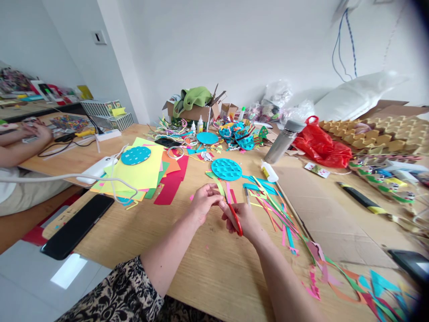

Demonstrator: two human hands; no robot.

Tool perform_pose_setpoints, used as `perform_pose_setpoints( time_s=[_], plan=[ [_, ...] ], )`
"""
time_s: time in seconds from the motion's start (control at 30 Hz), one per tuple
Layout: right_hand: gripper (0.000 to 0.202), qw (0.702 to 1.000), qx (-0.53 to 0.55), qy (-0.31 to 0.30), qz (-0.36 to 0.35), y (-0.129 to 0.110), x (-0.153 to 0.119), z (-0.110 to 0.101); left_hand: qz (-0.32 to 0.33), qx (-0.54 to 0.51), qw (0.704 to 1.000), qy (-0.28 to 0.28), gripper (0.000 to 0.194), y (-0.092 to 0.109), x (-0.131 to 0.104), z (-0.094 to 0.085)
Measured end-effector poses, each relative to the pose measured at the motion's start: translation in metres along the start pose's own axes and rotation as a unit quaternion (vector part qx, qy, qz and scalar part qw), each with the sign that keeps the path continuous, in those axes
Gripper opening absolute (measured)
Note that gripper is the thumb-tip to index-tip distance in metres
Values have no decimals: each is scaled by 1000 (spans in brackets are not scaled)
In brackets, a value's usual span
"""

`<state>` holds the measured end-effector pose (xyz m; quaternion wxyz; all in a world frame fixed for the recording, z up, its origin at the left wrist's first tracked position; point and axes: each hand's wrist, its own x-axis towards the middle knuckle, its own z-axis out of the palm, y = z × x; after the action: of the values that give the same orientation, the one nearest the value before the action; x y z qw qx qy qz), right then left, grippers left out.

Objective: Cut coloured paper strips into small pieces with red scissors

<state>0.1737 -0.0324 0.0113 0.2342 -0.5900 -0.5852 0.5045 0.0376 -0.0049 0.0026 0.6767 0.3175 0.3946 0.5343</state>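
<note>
Plain white walls [234,53] stand behind a light wood-grain tabletop [201,273], its bare front stretch evenly lit. Above the near middle of it, a pair of red-handled scissors [237,222] is held in the right hand [246,219], whose fingers are curled around the handles, blades pointing away from the person. Just beside the blades, the left hand [205,203] pinches a narrow light-green paper strip [219,184] between thumb and fingers. Just beyond the hands lies a round turquoise disc with a raised pattern [226,169]; to the right, loose multicoloured paper strips [288,219] spread beside a flat brown cardboard sheet [330,219]. On the left are overlapping yellow, green, orange and red paper sheets [170,185], with a white-spotted turquoise disc [136,155] on the yellow one, and a black smartphone [78,226] near the edge. Farther back stand a silver metal bottle with a grey cap [281,144] and, near the wall, an open cardboard box [191,112] topped with green cloth [197,98]. A crumpled red plastic bag [323,145] sits before beige moulded egg trays [382,134]. Blue cables [339,42] hang on the wall at right; at left, another person's forearms [15,138] rest near a white power strip [109,135], above pale floor tiles [25,279].
</note>
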Motion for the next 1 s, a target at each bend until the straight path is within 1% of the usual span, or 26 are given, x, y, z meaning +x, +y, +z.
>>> perform_pose_setpoints(
  time_s=[0.13, 0.33, 0.53, 0.77, 1.0],
  plan=[
    [56, 1000, 1, -1, 4, -2, -1, 0, 10, -3, 1000, -3, 40, -1, 0, 0],
    [55, 1000, 12, 3, 7, -3, -2, 0, 14, 26, 999, -43, 33, -1, 0, 1],
    [55, 1000, 10, -4, 20, -5, -2, 1, 21, 12, 1000, -5, 39, -1, 0, 0],
    [57, 1000, 20, -3, 13, -6, -3, 1, 28, -2, 1000, -13, 38, -4, 2, -1],
    [59, 1000, 29, -1, 0, -2, -1, 2, 18, -18, 1000, -16, 38, -4, 1, 2]
  ],
)
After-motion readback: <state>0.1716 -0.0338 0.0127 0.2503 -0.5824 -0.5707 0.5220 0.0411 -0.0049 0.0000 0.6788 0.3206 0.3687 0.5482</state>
